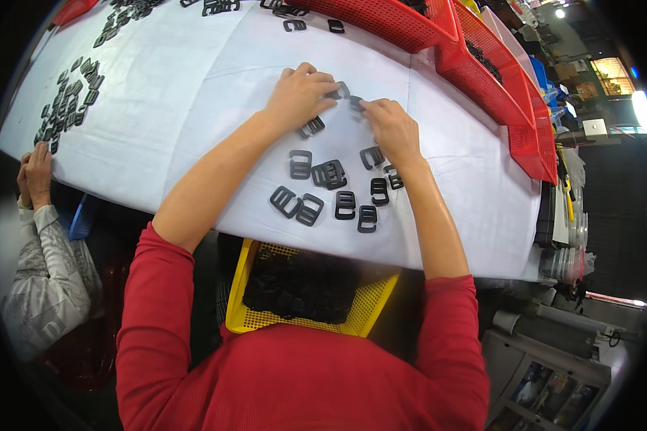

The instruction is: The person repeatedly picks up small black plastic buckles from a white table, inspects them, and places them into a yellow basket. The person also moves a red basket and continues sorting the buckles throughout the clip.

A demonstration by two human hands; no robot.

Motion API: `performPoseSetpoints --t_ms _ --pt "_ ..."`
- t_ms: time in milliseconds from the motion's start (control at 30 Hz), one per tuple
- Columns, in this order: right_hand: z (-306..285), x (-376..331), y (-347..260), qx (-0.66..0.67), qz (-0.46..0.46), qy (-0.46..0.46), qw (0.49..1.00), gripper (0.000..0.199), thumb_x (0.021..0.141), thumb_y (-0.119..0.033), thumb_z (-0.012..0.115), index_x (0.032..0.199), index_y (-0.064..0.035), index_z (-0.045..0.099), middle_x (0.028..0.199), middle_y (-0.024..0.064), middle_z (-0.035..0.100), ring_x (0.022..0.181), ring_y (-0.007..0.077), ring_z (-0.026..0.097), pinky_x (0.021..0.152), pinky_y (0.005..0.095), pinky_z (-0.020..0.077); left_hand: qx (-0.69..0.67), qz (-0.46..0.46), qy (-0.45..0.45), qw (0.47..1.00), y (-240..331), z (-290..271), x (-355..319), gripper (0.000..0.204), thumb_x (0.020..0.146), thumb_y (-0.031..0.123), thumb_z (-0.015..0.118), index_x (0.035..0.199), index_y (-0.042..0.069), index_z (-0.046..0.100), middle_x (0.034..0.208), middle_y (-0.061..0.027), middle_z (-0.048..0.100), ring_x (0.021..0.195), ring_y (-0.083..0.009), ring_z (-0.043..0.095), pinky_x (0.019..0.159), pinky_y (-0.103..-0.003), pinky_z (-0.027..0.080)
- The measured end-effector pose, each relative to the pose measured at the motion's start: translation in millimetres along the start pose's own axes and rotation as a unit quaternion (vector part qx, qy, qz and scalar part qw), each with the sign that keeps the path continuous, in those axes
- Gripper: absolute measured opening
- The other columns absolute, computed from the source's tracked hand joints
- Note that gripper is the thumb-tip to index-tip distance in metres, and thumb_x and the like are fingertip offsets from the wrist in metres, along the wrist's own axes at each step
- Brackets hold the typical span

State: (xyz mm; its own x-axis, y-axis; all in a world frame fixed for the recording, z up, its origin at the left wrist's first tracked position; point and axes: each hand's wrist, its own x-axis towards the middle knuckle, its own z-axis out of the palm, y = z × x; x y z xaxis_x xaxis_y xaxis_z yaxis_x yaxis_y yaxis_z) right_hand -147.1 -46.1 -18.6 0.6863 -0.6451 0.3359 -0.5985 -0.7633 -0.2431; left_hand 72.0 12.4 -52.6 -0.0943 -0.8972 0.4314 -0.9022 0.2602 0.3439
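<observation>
Between the two sets of fingertips, above the white table [216, 122], lay the relation that counted: a grey buckle [343, 90] just right of the left hand [303, 93] and a darker buckle [355, 102] just left of the right hand [394, 131]. Each was nearer its own hand, the darker one sitting slightly closer to the body. Finger and thumb stood narrow on both sides, right at the buckles, but blur hid whether either piece was pinched or merely touched, and whether the two pieces met. The long axes could not be read either. Just below the left palm was a single buckle [312, 127], and nearer the body spread a loose scatter of buckles [329, 174], turned various ways, some overlapping; those on its right side were closer to the right wrist. Below the table's near edge, in front of the person's torso, a yellow basket [239, 298] held a dark heap of pieces [298, 289]. Farther out, red baskets [514, 90] lined the far right side, while well to the left a co-worker's hands [37, 174] rested by another buckle pile [68, 104].
</observation>
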Motion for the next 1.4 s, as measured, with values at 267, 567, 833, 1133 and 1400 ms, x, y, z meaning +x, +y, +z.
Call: performPoseSetpoints --t_ms 267,567,833,1133,1400 --pt "-27 -11 27 0.184 0.214 -0.049 0.958 0.023 0.082 -0.024 0.073 0.099 -0.0081 0.075 0.087 0.0087 0.070 0.075 0.0196 0.062 0.073 0.0326 0.0500 -0.240 -0.177 -0.044 0.953 1 -12 4 0.022 0.092 0.020 0.062 0.108 0.009 0.071 0.108 -0.0109 0.070 0.096 -0.0245 0.065 0.082 -0.033 0.051" --pt "-38 -48 12 0.131 0.094 0.009 0.987 0.022 0.076 -0.022 0.078 0.097 -0.0160 0.077 0.102 0.0044 0.062 0.097 0.0227 0.057 0.082 0.0335 0.0489 -0.292 -0.148 -0.144 0.934 -22 -125 -2 0.043 0.096 0.027 0.051 0.135 0.008 0.050 0.140 -0.0177 0.048 0.132 -0.0343 0.042 0.110 -0.040 0.032" --pt "-40 -74 8 0.069 0.027 0.023 0.997 0.025 0.073 -0.027 0.081 0.097 -0.0193 0.077 0.111 0.0030 0.062 0.111 0.0248 0.052 0.094 0.0385 0.0422 -0.129 -0.028 0.015 0.991 16 -94 -79 0.030 0.088 0.011 0.066 0.117 0.013 0.070 0.122 -0.0061 0.065 0.113 -0.0222 0.059 0.094 -0.036 0.047" --pt "-31 -82 11 0.076 0.026 0.039 0.996 0.031 0.078 -0.028 0.079 0.107 -0.0169 0.074 0.123 0.0065 0.060 0.121 0.0273 0.048 0.101 0.0413 0.0387 -0.022 0.062 -0.167 0.984 68 -54 -99 0.050 0.089 0.020 0.065 0.138 0.019 0.054 0.144 -0.0028 0.050 0.144 -0.0265 0.029 0.119 -0.047 0.023" --pt "-9 -82 24 0.017 0.041 -0.005 0.999 0.066 0.093 -0.057 0.052 0.146 -0.0198 0.042 0.150 0.0186 0.038 0.144 0.0364 0.026 0.118 0.0519 0.0143 -0.040 -0.026 -0.157 0.986 57 -75 -131 0.100 0.071 0.058 0.075 0.152 0.022 0.029 0.158 -0.0178 0.019 0.147 -0.0423 0.009 0.119 -0.057 0.011"
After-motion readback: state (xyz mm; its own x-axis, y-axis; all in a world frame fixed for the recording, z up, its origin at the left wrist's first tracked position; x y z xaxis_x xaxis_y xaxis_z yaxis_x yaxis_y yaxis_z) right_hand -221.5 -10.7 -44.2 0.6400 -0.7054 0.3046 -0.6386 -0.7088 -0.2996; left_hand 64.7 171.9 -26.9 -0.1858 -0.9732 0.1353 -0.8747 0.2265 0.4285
